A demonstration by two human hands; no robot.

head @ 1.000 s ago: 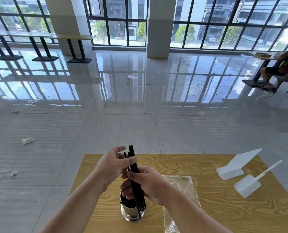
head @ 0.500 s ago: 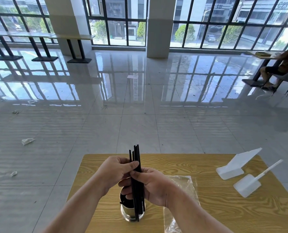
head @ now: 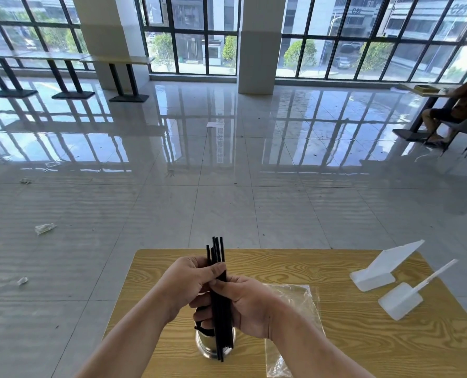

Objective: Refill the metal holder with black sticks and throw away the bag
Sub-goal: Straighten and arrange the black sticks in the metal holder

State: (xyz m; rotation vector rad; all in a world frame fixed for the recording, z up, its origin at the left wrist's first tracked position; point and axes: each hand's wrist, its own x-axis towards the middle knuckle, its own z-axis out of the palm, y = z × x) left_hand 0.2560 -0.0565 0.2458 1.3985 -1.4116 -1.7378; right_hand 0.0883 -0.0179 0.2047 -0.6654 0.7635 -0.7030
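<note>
A bundle of several black sticks [head: 221, 315] stands nearly upright over the wooden table [head: 363, 347]. My left hand [head: 186, 282] grips the bundle near its top, thumb across the front. My right hand [head: 246, 304] holds it from the right, a little lower. Behind the sticks' lower ends stands the round metal holder [head: 205, 345], partly hidden by my hands; the stick tips hang in front of its wall. A clear plastic bag [head: 295, 298] lies flat on the table to the right of the holder, under my right forearm.
Two white plastic sign stands [head: 377, 271] [head: 401, 301] sit at the table's right side. Scraps of litter [head: 45, 228] lie on the glossy tiled floor to the left. A person sits on a chair [head: 464, 124] far right by another table.
My left hand has gone from open beside the sticks to gripping them near the top. The bundle has straightened from tilted to nearly upright. The holder and bag have not moved.
</note>
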